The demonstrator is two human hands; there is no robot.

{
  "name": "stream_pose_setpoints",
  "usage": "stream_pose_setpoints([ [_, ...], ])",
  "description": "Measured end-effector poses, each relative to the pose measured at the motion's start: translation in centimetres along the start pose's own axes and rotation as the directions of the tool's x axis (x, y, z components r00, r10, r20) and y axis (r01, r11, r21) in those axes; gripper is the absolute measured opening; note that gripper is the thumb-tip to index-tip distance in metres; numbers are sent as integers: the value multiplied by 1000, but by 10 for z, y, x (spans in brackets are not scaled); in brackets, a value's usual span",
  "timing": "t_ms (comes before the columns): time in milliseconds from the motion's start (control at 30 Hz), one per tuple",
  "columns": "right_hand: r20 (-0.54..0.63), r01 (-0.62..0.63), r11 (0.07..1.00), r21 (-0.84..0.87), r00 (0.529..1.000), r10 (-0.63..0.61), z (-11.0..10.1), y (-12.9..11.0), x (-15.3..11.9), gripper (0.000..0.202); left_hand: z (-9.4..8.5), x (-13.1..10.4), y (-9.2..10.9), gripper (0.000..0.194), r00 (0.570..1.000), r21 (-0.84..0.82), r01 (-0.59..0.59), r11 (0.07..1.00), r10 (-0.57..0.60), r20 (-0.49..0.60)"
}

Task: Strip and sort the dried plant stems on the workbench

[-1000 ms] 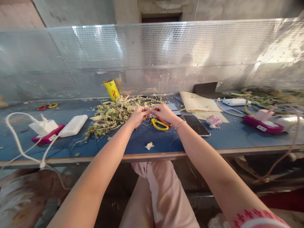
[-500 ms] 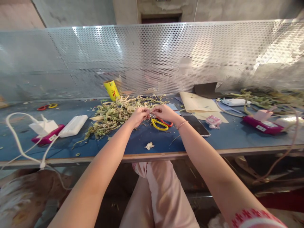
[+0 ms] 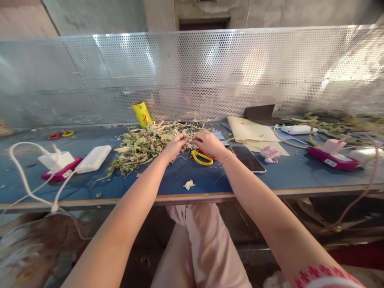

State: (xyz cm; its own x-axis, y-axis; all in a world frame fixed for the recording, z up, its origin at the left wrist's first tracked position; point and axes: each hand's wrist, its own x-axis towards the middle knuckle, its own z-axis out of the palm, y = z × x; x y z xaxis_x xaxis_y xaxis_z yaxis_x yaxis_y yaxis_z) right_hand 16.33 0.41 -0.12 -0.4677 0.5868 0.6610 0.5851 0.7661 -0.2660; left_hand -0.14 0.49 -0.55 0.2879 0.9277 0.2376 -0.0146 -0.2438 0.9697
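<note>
Two hands: both met over the worktop [image 3: 168,188], fingertips nearly touching just above the near edge of the plant pile.
Left hand [image 3: 175,145]: its grip was pinched closed on a small pale bit of stem [image 3: 189,141], too small to tell more.
Right hand [image 3: 207,142]: its grip was closed on the same bit from the right side.
Near scrap [image 3: 189,184]: one crumpled pale piece lay alone near the front edge.
Scissors [image 3: 202,157]: yellow-handled, lying just under the right hand, untouched.
Phone [image 3: 248,159]: dark, flat, right of the scissors.
Plant pile [image 3: 144,143]: green and cream strips, left of and beyond the hands.
Doing it well: I judged that short, close pinches and a slow pull apart would keep the piece from tearing.
Far: a yellow tube [image 3: 141,114] stood against the perforated screen [image 3: 192,72].
</note>
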Motion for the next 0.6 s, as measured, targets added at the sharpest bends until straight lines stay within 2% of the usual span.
stream_pose_setpoints([
  [133,-33,-74,996,-45,997,72,-2,-2,-1,17,4,-4,5,26,998,29,-63,998,62,13],
  [267,-18,-107,993,-57,994,106,-3,-4,0,21,6,-5,3,35,981,165,-190,968,193,0],
  [433,55,-54,995,-78,997,59,-3,-6,0,19,3,-3,-3,28,960,392,-229,891,273,-60],
  [600,87,-56,992,-111,994,66,-4,-6,-1,21,0,-2,-6,15,968,336,-214,917,245,-53],
])
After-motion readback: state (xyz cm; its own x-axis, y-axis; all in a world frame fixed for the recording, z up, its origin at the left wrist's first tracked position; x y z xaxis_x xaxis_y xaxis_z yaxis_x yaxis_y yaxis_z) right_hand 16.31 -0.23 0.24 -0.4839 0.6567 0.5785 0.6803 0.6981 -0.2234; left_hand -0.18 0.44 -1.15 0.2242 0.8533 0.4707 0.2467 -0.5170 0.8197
